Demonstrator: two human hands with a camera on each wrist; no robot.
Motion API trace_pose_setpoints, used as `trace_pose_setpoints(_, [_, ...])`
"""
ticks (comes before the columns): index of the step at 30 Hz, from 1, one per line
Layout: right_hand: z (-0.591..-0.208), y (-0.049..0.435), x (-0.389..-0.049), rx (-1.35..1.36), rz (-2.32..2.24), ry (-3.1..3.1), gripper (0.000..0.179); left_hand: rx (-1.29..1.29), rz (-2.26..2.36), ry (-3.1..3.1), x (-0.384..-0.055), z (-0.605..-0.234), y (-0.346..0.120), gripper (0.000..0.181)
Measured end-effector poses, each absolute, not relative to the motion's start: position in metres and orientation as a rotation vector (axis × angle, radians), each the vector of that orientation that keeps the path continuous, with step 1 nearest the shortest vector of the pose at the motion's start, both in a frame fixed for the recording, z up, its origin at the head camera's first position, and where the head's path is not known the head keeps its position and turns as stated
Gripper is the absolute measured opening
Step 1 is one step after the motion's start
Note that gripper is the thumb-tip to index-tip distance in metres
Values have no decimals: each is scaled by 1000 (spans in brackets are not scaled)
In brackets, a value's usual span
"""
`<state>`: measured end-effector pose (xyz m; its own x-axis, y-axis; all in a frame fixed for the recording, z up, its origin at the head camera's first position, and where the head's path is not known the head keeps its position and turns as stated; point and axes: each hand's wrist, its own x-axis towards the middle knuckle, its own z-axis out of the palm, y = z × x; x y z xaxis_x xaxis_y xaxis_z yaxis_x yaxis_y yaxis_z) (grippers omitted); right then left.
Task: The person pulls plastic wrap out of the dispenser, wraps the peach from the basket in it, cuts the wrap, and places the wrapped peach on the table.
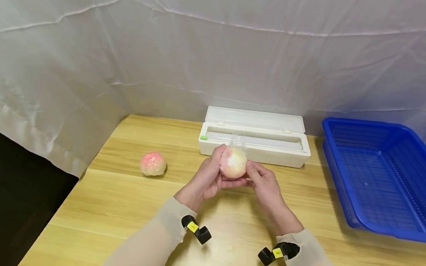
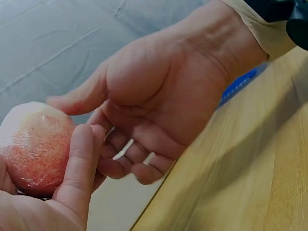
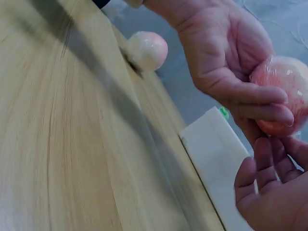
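A pale yellow and pink peach (image 1: 233, 163) wrapped in clear cling film is held up between both hands, in front of a white box. The left hand (image 1: 210, 173) cradles it from the left, with fingers curled under and around it. On the other side the right hand (image 1: 265, 184) has its thumb on the wrapped peach and its fingers curled at the lower edge. In the left wrist view the peach (image 2: 36, 149) shows red streaks under shiny, wrinkled film. A loose bit of film stands up behind it in the head view.
A second wrapped peach (image 1: 153, 163) lies on the wooden table (image 1: 115, 209) to the left. Behind the hands stands the white cling film box (image 1: 272, 156), its lid raised and a green slider at its left. A blue plastic basket (image 1: 357, 219) stands on the right.
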<state>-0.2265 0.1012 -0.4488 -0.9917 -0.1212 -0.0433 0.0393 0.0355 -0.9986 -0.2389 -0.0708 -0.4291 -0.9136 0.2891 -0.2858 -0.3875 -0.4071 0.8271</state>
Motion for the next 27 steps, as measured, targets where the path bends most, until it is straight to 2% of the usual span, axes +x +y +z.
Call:
trace_pose_setpoints(4, [-445,95,-224,-71,-2042,2226,63,-38,2280,1648,-235,-433,-63,66])
trace_pose_setpoints(9, [-439,85,-221,-23,-1947,2469,58,119,2178,1995,-227,-432,-49,66])
trace_pose_setpoints(13, [-437,85,-221,14,-1938,2497,54,105,2121,2128,-223,-430,-46,66])
trace_pose_setpoints(19, [-434,86,-219,65,-1893,2533,62,93,1989,2313,-218,-431,-42,57])
trace_pose_setpoints(27, [-437,85,-221,176,-1920,2517,62,102,1892,2427,-218,-435,-41,62])
